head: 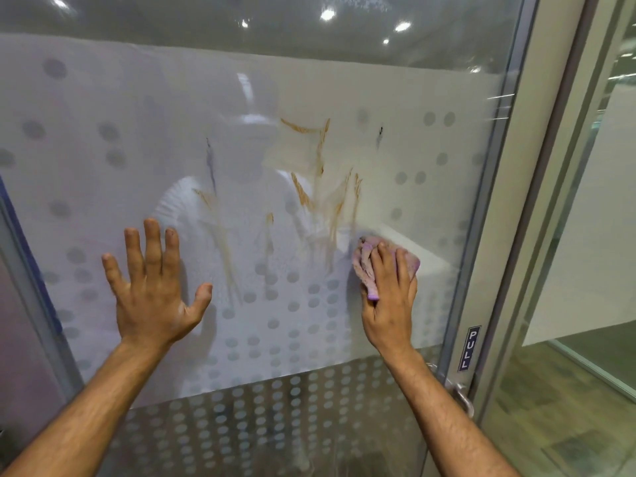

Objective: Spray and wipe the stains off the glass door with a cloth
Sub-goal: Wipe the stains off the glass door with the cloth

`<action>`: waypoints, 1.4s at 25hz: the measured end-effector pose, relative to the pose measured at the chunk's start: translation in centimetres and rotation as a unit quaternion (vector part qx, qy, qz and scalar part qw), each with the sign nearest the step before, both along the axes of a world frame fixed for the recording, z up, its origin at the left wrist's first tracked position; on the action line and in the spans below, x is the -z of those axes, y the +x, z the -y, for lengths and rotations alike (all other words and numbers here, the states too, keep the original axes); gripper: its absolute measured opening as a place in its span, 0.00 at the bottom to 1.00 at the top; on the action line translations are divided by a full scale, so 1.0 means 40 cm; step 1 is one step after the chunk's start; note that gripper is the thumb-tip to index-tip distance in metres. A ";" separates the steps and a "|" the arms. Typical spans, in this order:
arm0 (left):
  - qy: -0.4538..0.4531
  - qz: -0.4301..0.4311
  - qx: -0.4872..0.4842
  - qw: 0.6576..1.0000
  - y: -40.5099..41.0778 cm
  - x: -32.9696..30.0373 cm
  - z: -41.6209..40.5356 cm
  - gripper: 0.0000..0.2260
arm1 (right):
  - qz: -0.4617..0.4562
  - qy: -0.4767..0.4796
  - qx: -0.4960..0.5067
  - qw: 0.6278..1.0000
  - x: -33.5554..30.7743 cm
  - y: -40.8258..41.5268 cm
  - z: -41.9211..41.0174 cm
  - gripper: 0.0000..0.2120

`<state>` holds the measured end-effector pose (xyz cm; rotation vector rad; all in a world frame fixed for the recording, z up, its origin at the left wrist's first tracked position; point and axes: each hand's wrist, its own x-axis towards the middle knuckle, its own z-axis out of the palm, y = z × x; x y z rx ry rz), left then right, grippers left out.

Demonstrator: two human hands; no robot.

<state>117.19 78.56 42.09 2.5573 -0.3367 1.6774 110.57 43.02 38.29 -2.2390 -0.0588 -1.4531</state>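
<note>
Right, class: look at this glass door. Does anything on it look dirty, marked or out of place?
Yes. Brown smeared streaks run across the frosted middle of the glass door, above the purple cloth that the right hand presses to it. Two small dark marks sit higher up. The left hand lies flat on the glass.

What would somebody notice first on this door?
Probably the brown streaky stains smeared across the middle of the frosted glass door. Just below them, the right hand presses a purple cloth to the glass, while the left hand lies flat with fingers spread.
</note>
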 end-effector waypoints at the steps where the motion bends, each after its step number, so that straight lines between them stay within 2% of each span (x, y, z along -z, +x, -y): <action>1: 0.000 0.001 0.001 1.000 -0.001 -0.001 0.000 0.44 | -0.007 0.000 0.006 1.000 0.004 -0.004 0.008 0.30; 5: 0.006 0.000 -0.002 1.000 0.000 0.002 -0.006 0.44 | 0.028 0.119 0.036 0.992 -0.093 0.015 0.026 0.31; 9: 0.006 0.008 -0.002 1.000 0.003 0.005 -0.005 0.44 | 0.070 0.165 0.043 0.983 -0.241 0.051 0.040 0.35; 16: 0.005 0.016 -0.002 1.000 0.011 0.009 -0.002 0.45 | 0.114 0.196 0.031 0.974 -0.403 0.093 0.028 0.37; 19: 0.004 0.020 -0.005 1.000 0.013 0.012 -0.003 0.45 | 0.112 0.192 0.002 0.975 -0.454 0.089 0.012 0.34; 21: 0.009 0.022 -0.011 1.000 0.014 0.012 -0.004 0.45 | 0.106 0.156 -0.020 0.982 -0.475 0.088 0.002 0.31; 26: 0.005 0.021 -0.003 1.000 0.012 0.010 -0.002 0.45 | 0.097 -0.038 -0.019 0.994 -0.417 0.081 0.020 0.28; 29: 0.004 0.017 0.001 1.000 0.010 0.010 -0.004 0.45 | 0.085 -0.092 0.004 0.992 -0.365 0.075 0.064 0.27; 31: 0.002 0.016 0.003 1.000 0.009 0.008 -0.003 0.44 | 0.078 -0.084 0.015 0.993 -0.313 0.067 0.069 0.28; 35: 0.003 0.009 0.000 1.000 0.006 0.005 -0.002 0.44 | 0.030 0.039 0.030 0.998 -0.205 0.060 -0.060 0.30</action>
